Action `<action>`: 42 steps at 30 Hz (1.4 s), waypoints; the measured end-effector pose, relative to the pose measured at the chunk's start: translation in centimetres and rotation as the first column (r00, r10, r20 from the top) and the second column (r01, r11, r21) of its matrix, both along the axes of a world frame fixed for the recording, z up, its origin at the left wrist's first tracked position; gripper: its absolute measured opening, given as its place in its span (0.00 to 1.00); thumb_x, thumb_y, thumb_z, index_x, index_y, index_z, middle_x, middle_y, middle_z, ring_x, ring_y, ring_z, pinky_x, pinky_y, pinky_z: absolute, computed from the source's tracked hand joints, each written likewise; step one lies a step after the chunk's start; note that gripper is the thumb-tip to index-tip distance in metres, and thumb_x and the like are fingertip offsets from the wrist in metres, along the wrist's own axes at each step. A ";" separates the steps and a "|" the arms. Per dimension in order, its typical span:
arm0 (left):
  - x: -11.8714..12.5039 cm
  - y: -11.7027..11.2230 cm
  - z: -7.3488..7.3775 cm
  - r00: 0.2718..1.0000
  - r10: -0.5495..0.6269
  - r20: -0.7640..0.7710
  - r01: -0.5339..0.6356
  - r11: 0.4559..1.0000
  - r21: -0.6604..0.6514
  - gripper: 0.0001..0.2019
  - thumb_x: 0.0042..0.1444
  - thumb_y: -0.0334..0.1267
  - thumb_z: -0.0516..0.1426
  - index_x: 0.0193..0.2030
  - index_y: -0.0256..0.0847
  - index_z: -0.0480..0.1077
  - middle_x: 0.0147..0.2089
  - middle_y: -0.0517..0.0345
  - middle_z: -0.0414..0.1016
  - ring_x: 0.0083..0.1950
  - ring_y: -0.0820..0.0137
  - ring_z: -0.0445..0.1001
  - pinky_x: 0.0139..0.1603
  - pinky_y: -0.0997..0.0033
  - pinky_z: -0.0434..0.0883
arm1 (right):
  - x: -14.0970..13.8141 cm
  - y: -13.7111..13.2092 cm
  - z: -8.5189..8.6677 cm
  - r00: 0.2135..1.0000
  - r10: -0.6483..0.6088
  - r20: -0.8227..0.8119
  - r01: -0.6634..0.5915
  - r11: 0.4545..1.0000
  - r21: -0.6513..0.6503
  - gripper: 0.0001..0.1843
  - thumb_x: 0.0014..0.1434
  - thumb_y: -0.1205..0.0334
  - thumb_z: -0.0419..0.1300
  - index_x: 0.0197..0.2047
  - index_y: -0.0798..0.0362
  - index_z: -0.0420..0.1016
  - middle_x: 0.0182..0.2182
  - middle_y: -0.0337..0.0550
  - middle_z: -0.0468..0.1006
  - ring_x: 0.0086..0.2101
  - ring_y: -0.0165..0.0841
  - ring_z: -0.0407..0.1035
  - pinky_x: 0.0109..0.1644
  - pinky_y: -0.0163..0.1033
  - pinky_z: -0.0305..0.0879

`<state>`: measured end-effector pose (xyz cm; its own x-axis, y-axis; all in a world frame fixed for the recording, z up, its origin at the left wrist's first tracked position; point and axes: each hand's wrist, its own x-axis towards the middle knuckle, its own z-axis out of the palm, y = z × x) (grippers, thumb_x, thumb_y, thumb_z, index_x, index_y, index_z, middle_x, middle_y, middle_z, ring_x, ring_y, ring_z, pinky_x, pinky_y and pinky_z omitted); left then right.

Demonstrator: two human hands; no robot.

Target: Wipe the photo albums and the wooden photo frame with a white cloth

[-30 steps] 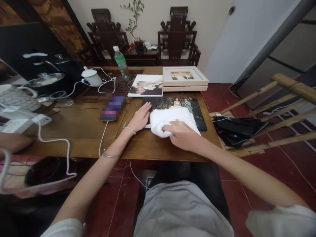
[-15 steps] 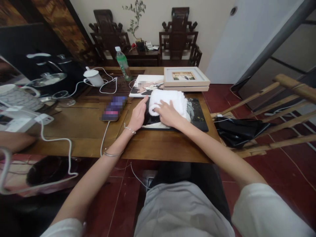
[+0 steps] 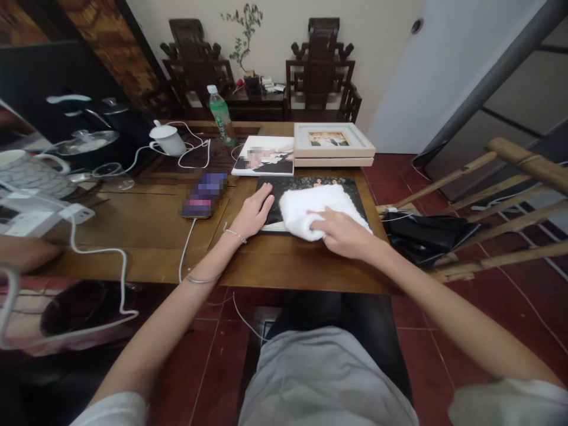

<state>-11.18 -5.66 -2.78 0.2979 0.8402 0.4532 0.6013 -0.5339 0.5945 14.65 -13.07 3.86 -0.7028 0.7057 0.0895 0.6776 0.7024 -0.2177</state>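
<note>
A dark photo print (image 3: pixel 284 188) lies flat on the wooden table (image 3: pixel 284 260) in front of me. My left hand (image 3: pixel 254 212) rests open and flat on the print's left edge. A folded white towel (image 3: pixel 318 206) covers most of the print. My right hand (image 3: pixel 344 234) presses down on the towel's near right part, fingers curled over the cloth.
Behind the print lie a second photo print (image 3: pixel 265 155) and a framed photo (image 3: pixel 332 142) on a stack. A phone (image 3: pixel 203 194) with its cable, a white cup (image 3: pixel 165 139), a green bottle (image 3: pixel 220 115) and cables sit to the left. A black bag (image 3: pixel 426 232) lies on a wooden chair at right.
My right hand slid the towel from the near edge up to the far left of the print, then back toward me and to the right. The left hand stayed on the print's left edge.
</note>
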 end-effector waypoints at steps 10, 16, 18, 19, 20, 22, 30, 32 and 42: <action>-0.3 0.7 -0.5 0.992 -0.029 -0.126 0.029 1.000 0.004 0.24 0.65 0.45 0.50 0.60 0.34 0.72 0.67 0.42 0.69 0.70 0.56 0.65 0.72 0.49 0.60 | -4.2 9.4 -0.2 0.953 -0.286 -0.096 0.291 0.956 0.044 0.28 0.53 0.76 0.48 0.53 0.56 0.78 0.47 0.52 0.82 0.47 0.44 0.73 0.51 0.42 0.61; -0.3 0.6 -0.3 0.991 -0.022 -0.129 0.020 1.000 -0.019 0.21 0.63 0.43 0.50 0.58 0.38 0.73 0.64 0.47 0.72 0.68 0.54 0.68 0.71 0.48 0.62 | -10.0 12.2 1.3 0.962 -0.216 -0.169 0.206 0.976 -0.073 0.26 0.56 0.74 0.50 0.53 0.55 0.79 0.53 0.48 0.80 0.52 0.41 0.70 0.54 0.38 0.61; -0.3 0.6 -0.2 0.990 -0.024 -0.138 0.021 1.000 -0.022 0.21 0.63 0.42 0.50 0.59 0.38 0.73 0.63 0.48 0.73 0.66 0.55 0.70 0.71 0.49 0.63 | -10.7 12.1 1.4 0.966 -0.214 -0.146 0.205 0.976 -0.074 0.24 0.56 0.73 0.51 0.52 0.54 0.79 0.53 0.50 0.80 0.51 0.42 0.71 0.53 0.38 0.61; -0.3 0.6 -0.3 0.990 -0.025 -0.138 0.022 1.000 -0.021 0.21 0.63 0.42 0.50 0.59 0.38 0.73 0.63 0.48 0.74 0.66 0.56 0.70 0.71 0.49 0.63 | -10.5 12.0 1.3 0.966 -0.222 -0.134 0.215 0.974 -0.065 0.24 0.56 0.73 0.51 0.51 0.54 0.79 0.52 0.51 0.80 0.50 0.42 0.71 0.52 0.39 0.62; -0.3 0.6 -0.3 0.990 -0.024 -0.137 0.021 1.000 -0.020 0.21 0.63 0.42 0.50 0.59 0.38 0.73 0.64 0.48 0.73 0.67 0.56 0.69 0.71 0.49 0.63 | -10.1 11.7 1.2 0.964 -0.236 -0.125 0.231 0.971 -0.052 0.24 0.56 0.73 0.51 0.51 0.53 0.79 0.52 0.52 0.80 0.49 0.43 0.71 0.52 0.39 0.62; -0.3 0.6 -0.4 0.991 -0.018 -0.131 0.016 1.000 -0.019 0.21 0.63 0.42 0.51 0.59 0.38 0.72 0.65 0.48 0.72 0.69 0.55 0.67 0.72 0.48 0.61 | -8.3 11.3 0.8 0.955 -0.271 -0.120 0.270 0.963 -0.021 0.25 0.55 0.74 0.50 0.51 0.54 0.79 0.51 0.52 0.80 0.49 0.43 0.71 0.52 0.40 0.62; -0.4 0.7 -0.8 0.993 -0.033 -0.111 0.031 0.999 -0.013 0.24 0.65 0.44 0.49 0.63 0.35 0.68 0.68 0.42 0.67 0.71 0.56 0.63 0.73 0.48 0.58 | 3.0 9.9 -0.6 0.935 -0.351 -0.050 0.354 0.933 0.073 0.23 0.52 0.75 0.47 0.44 0.58 0.79 0.44 0.56 0.83 0.45 0.48 0.73 0.53 0.47 0.63; -0.4 0.7 -0.7 0.992 -0.040 -0.121 0.038 0.999 -0.018 0.24 0.66 0.44 0.49 0.64 0.35 0.67 0.69 0.41 0.66 0.72 0.56 0.62 0.73 0.47 0.57 | 4.5 8.2 -1.1 0.949 -0.315 -0.015 0.315 0.944 0.097 0.24 0.51 0.76 0.47 0.45 0.56 0.79 0.47 0.57 0.82 0.49 0.49 0.72 0.58 0.53 0.61; -0.5 0.7 -1.0 0.987 -0.027 -0.158 0.020 0.999 -0.041 0.27 0.66 0.46 0.49 0.66 0.34 0.64 0.72 0.40 0.60 0.74 0.54 0.57 0.74 0.46 0.54 | 5.5 -6.1 -2.2 0.997 -0.041 -0.065 0.044 0.998 0.048 0.25 0.44 0.81 0.50 0.38 0.49 0.78 0.64 0.51 0.70 0.68 0.46 0.54 0.70 0.68 0.48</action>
<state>-11.72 -4.93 -3.79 0.3834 0.8481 0.3656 0.6773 -0.5274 0.5130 20.12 -19.16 1.69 -0.6638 0.7286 0.1688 0.6932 0.6841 -0.2270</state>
